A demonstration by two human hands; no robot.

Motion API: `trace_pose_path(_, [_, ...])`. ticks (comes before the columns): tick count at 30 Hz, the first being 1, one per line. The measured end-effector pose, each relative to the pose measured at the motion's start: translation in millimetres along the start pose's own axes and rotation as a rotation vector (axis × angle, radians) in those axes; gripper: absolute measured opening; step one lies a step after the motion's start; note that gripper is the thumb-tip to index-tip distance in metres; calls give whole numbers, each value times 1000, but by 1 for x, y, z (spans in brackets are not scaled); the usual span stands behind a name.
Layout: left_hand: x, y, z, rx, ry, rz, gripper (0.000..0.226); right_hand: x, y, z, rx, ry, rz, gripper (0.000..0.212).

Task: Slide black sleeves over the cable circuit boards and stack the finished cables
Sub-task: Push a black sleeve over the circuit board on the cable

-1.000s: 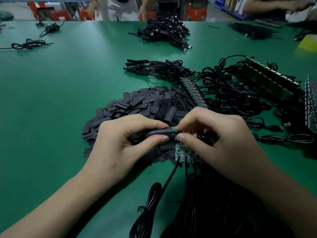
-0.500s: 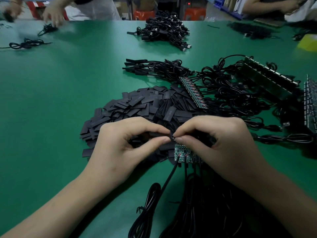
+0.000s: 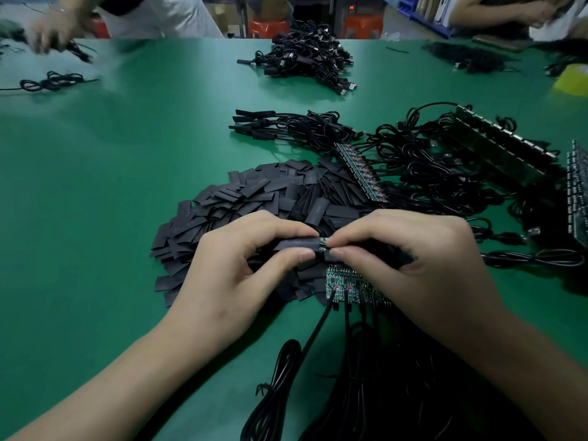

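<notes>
Sleeve [image 3: 297,244] further over board [image 3: 323,248], green table [image 3: 127,192].

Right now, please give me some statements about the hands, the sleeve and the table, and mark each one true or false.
1. The left hand holds a black sleeve. True.
2. The circuit board is completely covered. False: a green tip shows.
3. The sleeve pile lies on a red table. False: the table is green.
4. The right hand pinches at the board end. True.

no readable text, faint sleeve [image 3: 297,244] printing too blurred
</notes>
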State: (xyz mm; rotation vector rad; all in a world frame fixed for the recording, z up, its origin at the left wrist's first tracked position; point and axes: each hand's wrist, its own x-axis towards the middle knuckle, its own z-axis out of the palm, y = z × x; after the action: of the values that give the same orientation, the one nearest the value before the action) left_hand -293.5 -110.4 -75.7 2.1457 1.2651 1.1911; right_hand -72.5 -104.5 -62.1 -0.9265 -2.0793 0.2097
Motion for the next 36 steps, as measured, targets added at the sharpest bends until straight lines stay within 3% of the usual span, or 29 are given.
trace_pose_path(15, [-1, 1, 3, 11, 3, 62, 20, -1, -3, 4, 23, -12, 10, 4])
trace_pose_path(21, [-1, 5, 0, 5, 74, 96, 21, 0, -6, 3, 63, 19, 98, 16])
trace_pose_path(31, [-2, 5, 3, 9, 83, 125, 21, -3, -9, 8, 73, 57, 125, 10])
trace_pose_path(34, [-2, 5, 3, 13, 99, 130, 22, -4, -9, 9, 168, 36, 193, 9])
trace_pose_path(36, [-2, 5, 3, 16, 115, 139, 22, -3, -9, 7, 413, -11, 335, 6])
